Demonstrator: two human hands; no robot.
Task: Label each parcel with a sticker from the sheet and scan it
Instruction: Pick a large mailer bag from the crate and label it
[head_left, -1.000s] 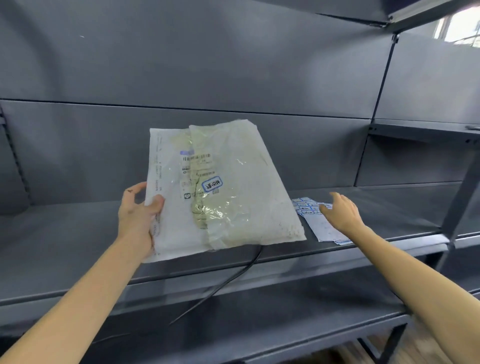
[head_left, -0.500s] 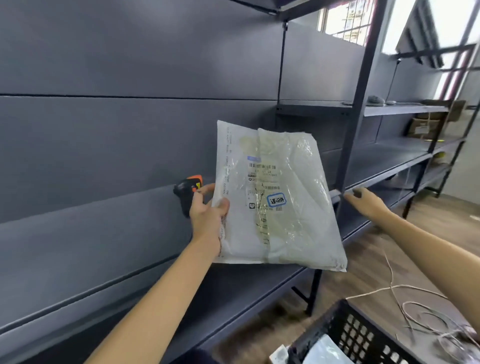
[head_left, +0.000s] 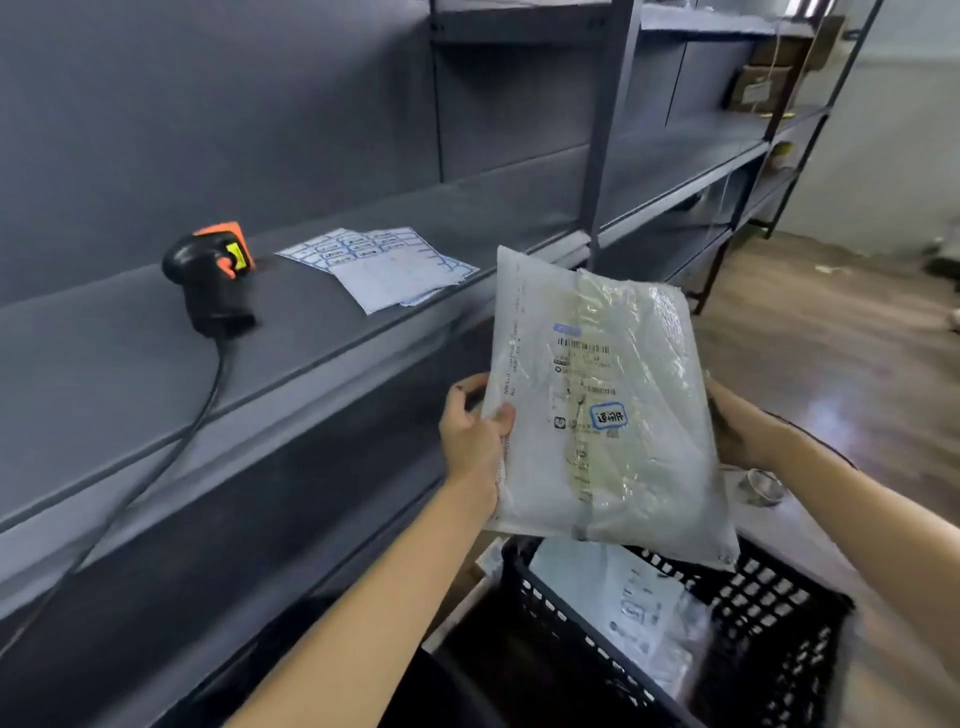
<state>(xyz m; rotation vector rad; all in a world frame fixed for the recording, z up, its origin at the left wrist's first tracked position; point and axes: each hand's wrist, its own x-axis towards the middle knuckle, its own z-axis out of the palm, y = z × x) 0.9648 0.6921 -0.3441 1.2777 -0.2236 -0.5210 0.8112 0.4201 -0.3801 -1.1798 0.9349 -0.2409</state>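
I hold a white plastic-wrapped parcel (head_left: 623, 441) in the air above a black crate (head_left: 769, 613). A blue-bordered sticker (head_left: 608, 415) sits on its face below a barcode label. My left hand (head_left: 475, 441) pinches the parcel's left edge, thumb on the front. My right hand (head_left: 737, 426) holds the right edge from behind, mostly hidden by the parcel. The sticker sheets (head_left: 384, 265) lie on the grey shelf (head_left: 130, 364). A black and orange scanner (head_left: 213, 280) stands on the shelf to their left.
Another white parcel (head_left: 634, 613) lies inside the black crate. The scanner's black cable (head_left: 171, 441) runs down over the shelf front. A steel upright (head_left: 602, 130) divides the shelving. Cardboard boxes (head_left: 763, 83) sit on far shelves. Wooden floor (head_left: 831, 338) lies to the right.
The parcel has come off the shelf and down to the right, over the crate. My right hand moved from the shelf edge onto the parcel's right side. The view turned right.
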